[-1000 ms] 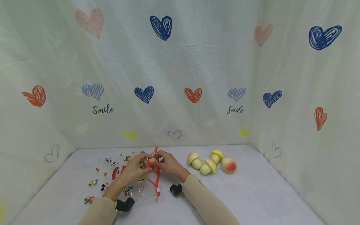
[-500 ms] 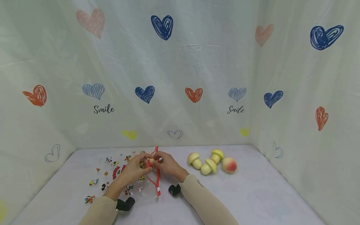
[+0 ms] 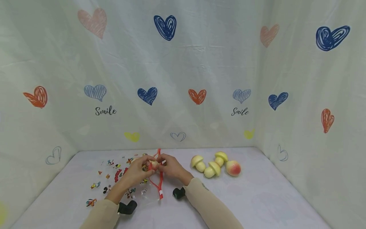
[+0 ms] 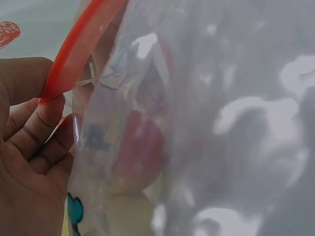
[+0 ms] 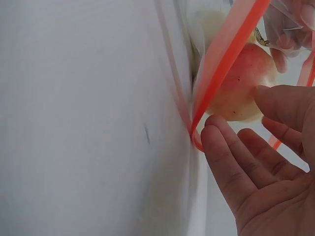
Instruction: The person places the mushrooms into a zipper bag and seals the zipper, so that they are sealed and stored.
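A clear plastic zip bag (image 4: 236,162) with a red zip edge (image 5: 231,59) and cartoon prints is raised between both hands. My left hand (image 4: 34,142) pinches the red edge between thumb and fingers, also seen from above as the left hand (image 3: 134,173). In the bag's mouth sits a red-and-cream toy peach (image 5: 241,86). My right hand (image 5: 270,167) has its thumb tip against the peach, with fairly straight fingers beside its lower side and the red edge. Through the film, the left wrist view shows a blurred red-and-yellow round shape (image 4: 140,152).
Right of the hands lie yellow mushroom-shaped toys (image 3: 212,169) and another toy peach (image 3: 233,168). The bag's cartoon prints (image 3: 107,189) spread to the left. Hanging curtain (image 3: 183,73) surrounds the white table (image 3: 257,197) at the back and sides.
In the head view, the peach between my hands shows more of its pale side and less red. Both hands keep nearly the same place, with only slight right-hand movement.
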{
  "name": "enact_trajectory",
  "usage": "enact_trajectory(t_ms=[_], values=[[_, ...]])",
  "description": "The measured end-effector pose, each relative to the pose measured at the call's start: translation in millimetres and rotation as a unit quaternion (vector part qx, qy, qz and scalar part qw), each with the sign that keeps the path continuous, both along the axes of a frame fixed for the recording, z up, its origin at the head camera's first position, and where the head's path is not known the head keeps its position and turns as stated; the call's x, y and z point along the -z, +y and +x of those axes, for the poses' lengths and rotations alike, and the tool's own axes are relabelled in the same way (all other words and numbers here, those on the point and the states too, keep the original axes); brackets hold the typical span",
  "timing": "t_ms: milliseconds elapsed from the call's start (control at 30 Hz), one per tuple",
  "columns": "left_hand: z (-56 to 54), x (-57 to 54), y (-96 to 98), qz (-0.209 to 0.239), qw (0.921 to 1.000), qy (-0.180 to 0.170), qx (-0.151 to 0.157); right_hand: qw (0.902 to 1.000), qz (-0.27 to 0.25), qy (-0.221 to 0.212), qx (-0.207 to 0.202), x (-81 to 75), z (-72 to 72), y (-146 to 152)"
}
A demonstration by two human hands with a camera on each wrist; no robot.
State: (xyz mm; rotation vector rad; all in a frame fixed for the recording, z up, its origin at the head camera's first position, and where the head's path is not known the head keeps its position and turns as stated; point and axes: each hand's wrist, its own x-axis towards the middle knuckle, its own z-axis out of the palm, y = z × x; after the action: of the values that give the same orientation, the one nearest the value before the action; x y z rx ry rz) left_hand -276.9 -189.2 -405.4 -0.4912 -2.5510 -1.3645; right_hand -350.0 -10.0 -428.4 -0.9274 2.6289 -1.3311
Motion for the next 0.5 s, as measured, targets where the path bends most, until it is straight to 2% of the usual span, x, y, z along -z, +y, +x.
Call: enact_trajectory(t_ms=[167,500], values=[[0.2,-0.7,1.1,0.0,1.0,-0.001,-0.005,0.9999,-0.009,0.01,-0.009,-0.1,-2.0,7],[-1.2,0.6,1.1,-0.003,0.9999,-0.008,-0.007,0.9995,0.024,0.022,0.002,-6.2,1.7,27]])
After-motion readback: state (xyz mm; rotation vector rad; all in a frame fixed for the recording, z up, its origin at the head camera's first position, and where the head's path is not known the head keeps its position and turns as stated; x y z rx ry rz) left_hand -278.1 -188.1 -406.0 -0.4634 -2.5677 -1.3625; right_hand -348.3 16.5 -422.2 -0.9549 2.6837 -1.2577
